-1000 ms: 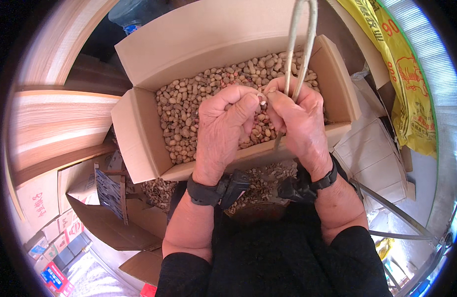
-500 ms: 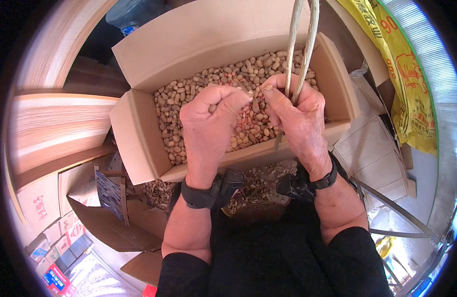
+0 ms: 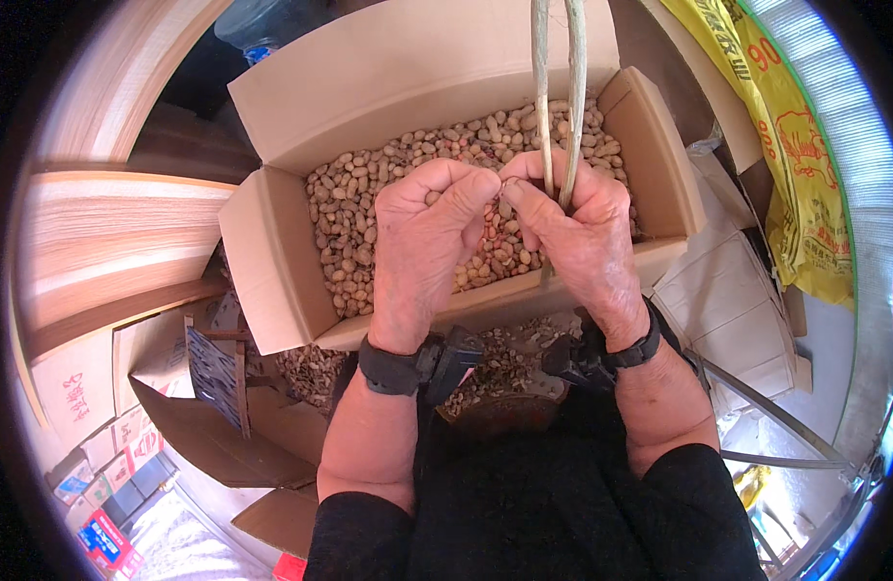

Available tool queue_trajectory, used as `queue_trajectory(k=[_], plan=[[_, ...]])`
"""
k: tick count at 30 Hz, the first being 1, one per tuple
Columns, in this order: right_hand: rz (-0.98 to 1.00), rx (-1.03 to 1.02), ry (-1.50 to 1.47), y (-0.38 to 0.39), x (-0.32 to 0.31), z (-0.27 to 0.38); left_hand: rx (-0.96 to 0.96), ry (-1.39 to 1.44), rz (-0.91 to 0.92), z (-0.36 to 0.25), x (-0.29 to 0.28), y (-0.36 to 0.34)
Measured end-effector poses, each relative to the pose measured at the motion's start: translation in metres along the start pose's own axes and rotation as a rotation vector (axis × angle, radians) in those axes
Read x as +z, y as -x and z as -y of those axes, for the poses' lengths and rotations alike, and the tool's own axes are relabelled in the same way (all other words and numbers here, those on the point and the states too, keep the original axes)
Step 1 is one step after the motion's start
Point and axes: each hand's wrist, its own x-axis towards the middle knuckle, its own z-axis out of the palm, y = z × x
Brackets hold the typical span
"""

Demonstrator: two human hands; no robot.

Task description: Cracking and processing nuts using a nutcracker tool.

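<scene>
Over a cardboard box of unshelled peanuts, my two hands meet at the fingertips. My left hand is closed, with a peanut showing in its curled fingers; its thumb and forefinger pinch together. Closed too, my right hand has a pair of long thin wooden sticks running up through its fingers; their lower part is mostly hidden by the hand. Between the touching fingertips is something too small to make out. Reddish shelled kernels lie among the peanuts below.
Broken shells lie beneath the box's near side. An open cardboard carton stands at the lower left, beside wooden boards. A yellow sack and flattened cardboard are on the right, with a metal frame below.
My left hand has moved a little right, and its fingertips now touch those of the right hand. The upper ends of the sticks have swung left.
</scene>
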Motion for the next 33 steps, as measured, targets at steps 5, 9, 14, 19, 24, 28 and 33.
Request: queue_trajectory(k=[5,9,14,19,24,28,33], plan=[[-0.080,-0.097,0.020,0.002,-0.004,0.014,-0.109,0.209,-0.023,-0.002,-0.002,0.000],[0.402,-0.281,0.202,0.015,-0.021,0.044,-0.130,0.268,-0.035,-0.005,-0.005,0.002],[0.480,0.020,0.135,0.017,-0.013,0.043,-0.091,0.246,-0.002,-0.007,-0.005,0.005],[0.154,-0.172,0.180,0.005,-0.002,0.011,-0.021,0.117,0.011,0.000,-0.002,0.005],[0.026,-0.278,0.310,0.008,0.008,0.011,-0.029,0.086,-0.071,-0.005,0.003,0.012],[0.002,-0.237,0.236,0.005,0.007,-0.003,-0.033,0.112,-0.065,0.001,0.004,0.011],[0.052,-0.429,0.418,0.009,0.013,-0.001,0.046,0.019,0.012,0.011,0.000,0.013]])
